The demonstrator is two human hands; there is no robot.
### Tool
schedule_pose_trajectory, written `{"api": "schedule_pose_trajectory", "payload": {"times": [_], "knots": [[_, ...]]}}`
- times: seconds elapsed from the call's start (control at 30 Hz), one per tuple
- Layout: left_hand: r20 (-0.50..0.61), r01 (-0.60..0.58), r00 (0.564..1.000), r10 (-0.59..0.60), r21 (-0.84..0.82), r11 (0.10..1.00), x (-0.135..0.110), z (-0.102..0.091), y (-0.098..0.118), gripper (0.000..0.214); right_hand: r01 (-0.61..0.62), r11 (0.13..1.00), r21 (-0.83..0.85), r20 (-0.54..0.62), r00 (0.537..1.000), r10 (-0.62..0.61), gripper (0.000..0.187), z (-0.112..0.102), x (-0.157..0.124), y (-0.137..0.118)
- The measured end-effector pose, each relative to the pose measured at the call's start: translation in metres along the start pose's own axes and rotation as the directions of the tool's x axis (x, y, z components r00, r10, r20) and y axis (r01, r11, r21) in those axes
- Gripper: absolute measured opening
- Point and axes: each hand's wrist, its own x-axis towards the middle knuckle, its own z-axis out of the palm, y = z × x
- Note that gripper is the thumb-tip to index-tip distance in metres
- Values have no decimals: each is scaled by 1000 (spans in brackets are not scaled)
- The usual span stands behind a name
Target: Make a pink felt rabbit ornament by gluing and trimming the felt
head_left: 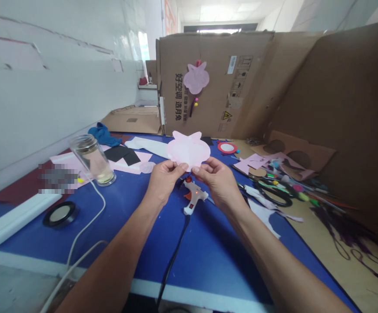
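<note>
Holding up a pink paper cutout (pixel 189 150) by its lower edge, judging from the pose, to look it over or line it up. Pinching the lower left with the left hand (pixel 163 179) and the lower right with the right hand (pixel 220 179), thumbs in front, each grip narrow and closed on the paper. Calling, most likely, for light, even pressure at the next move, to avoid creasing it, and for care around the glue gun (pixel 193 195), with a small orange light glowing on its body. Carrying the broad, scalloped body of the cutout above and between the hands, off the table (pixel 124 243), with the glue gun lying just below. Facing a cardboard wall (pixel 257 95) with a similar pink shape (pixel 196 81) on it, well apart from the held one. Flanked farther out by a glass jar (pixel 96 163) on the left and scissors (pixel 275 196) on the right. Impossible to tell about anything pinched behind the paper.
</note>
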Motion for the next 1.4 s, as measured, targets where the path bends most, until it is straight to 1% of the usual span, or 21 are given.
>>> {"api": "schedule_pose_trajectory", "payload": {"times": [0.17,0.3,0.53,0.7,0.77,0.87,0.93,1.07,1.17,1.3,1.4], "knots": [[49,26,999,-23,-54,998,-1,1,1,23,16,1000,2,-6,1000,-16,53,3,-1,-2],[16,4,1000,-4,-37,999,-1,1,2,20,11,1000,0,17,1000,-11,51,4,0,0],[21,14,1000,-13,-48,999,-1,2,-1,22,35,999,-4,8,999,-35,48,3,0,3],[13,-8,1000,8,-21,1000,-1,2,0,23,-9,998,63,26,1000,8,50,3,0,4],[21,9,1000,-9,-33,999,-2,2,0,23,-1,997,79,10,1000,1,50,2,1,4],[38,61,998,-57,-108,992,-2,3,0,25,17,998,64,-13,1000,-17,50,1,1,5],[35,85,996,-81,-145,986,-1,2,1,27,19,998,53,-4,1000,-19,51,1,1,4],[-9,81,996,-83,-153,985,1,1,1,26,9,999,52,36,999,-11,49,1,0,5],[-25,79,996,-84,-156,985,1,1,3,27,16,998,63,10,1000,-16,47,-1,1,6],[7,124,992,-125,-229,966,-1,3,8,32,23,998,59,-21,1000,-22,50,-2,2,6],[44,178,984,-172,-245,953,-1,4,9,33,10,998,65,-12,1000,-9,53,-2,2,5]]}}
